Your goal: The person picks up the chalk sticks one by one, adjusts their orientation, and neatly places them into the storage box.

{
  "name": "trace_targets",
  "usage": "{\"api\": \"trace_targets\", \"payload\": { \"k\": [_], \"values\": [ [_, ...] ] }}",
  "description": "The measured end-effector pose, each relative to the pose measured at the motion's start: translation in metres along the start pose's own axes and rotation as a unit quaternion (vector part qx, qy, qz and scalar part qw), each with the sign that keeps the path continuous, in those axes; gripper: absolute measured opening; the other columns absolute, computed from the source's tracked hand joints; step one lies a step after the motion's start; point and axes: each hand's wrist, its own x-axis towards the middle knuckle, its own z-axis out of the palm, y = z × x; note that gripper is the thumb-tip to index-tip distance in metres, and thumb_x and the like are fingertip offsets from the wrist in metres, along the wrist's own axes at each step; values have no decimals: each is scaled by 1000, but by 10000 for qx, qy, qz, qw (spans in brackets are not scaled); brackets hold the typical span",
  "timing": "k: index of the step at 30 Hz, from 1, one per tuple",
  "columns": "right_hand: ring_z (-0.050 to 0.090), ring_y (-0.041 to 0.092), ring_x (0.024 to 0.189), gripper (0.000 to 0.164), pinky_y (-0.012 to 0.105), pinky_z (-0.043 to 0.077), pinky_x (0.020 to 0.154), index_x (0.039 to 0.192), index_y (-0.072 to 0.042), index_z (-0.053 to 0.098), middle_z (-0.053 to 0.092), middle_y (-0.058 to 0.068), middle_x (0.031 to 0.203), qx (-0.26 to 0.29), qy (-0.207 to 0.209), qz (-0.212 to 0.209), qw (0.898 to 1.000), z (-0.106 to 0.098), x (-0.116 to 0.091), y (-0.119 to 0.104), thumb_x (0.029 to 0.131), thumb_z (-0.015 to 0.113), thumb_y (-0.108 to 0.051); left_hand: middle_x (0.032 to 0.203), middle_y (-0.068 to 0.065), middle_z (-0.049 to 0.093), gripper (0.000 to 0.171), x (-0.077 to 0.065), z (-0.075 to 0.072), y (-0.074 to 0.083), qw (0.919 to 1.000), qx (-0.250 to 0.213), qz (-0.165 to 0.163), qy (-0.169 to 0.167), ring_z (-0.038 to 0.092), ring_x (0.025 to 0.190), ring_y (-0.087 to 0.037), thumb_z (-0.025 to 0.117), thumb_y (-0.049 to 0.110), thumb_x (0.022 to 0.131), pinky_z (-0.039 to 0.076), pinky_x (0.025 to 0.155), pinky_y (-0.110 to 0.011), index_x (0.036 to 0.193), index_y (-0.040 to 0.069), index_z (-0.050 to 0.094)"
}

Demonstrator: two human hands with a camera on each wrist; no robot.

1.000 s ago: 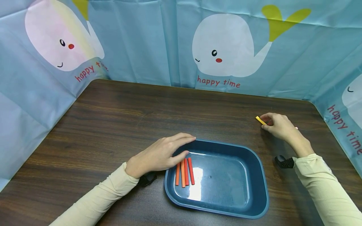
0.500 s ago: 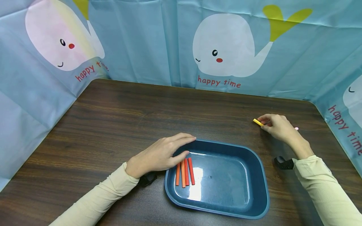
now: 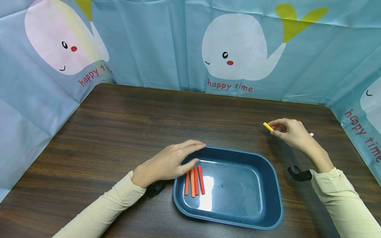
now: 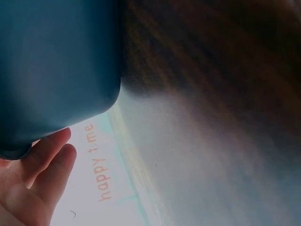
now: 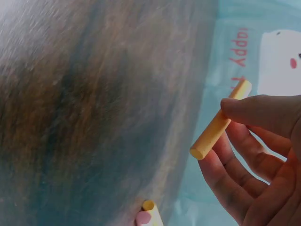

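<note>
My right hand (image 3: 291, 133) pinches a yellow chalk stick (image 5: 217, 125) between thumb and fingertips. It is held up above the far right of the table, tilted, with both ends sticking out. My left hand (image 3: 169, 162) holds the back left corner of a blue tray (image 3: 276, 198). Its thumb reaches over the rim inside, while the other fingers (image 4: 54, 169) lie along the outer wall in the left wrist view. Several red and orange chalk sticks (image 3: 201, 180) lie side by side at the tray's left end, their upper ends partly hidden by the left hand.
Beyond the right hand, a pink chalk stick (image 5: 143, 218) and another yellow chalk stick (image 5: 153, 212) lie on the dark wooden table (image 3: 143, 112), mostly hidden in the head view. A pale blue curtain with whale prints (image 3: 178, 49) borders the table's back and sides.
The right hand has shifted slightly left with the yellow chalk stick, whose visible end now sits farther left. The left hand and the tray stay in place.
</note>
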Motion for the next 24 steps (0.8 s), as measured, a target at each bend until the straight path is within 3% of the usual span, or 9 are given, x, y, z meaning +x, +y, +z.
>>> {"api": "trace_targets", "payload": {
  "k": [7,16,24],
  "values": [
    [68,34,87,33,23,49,56,122,6,64,70,26,101,169,155,22,9997,-4,-8,-9,91,66,-4,145,-5,53,49,0,0,0,10000,8,10,-2,58,126,-16,60,22,98,50,105,-38,144,9,51],
    [54,-12,72,33,24,44,52,120,3,67,74,20,94,276,430,-9,9987,-8,-20,-18,89,70,-8,145,-5,53,49,1,0,0,10000,27,-10,-11,59,126,-16,60,22,98,50,105,-38,144,9,51],
    [55,-13,73,36,25,42,54,123,0,65,75,19,96,436,494,102,9978,-13,-28,-34,90,71,-14,144,-5,54,49,1,0,0,10000,56,29,25,59,125,-16,60,22,98,51,104,-38,144,9,51]
  ]
}}
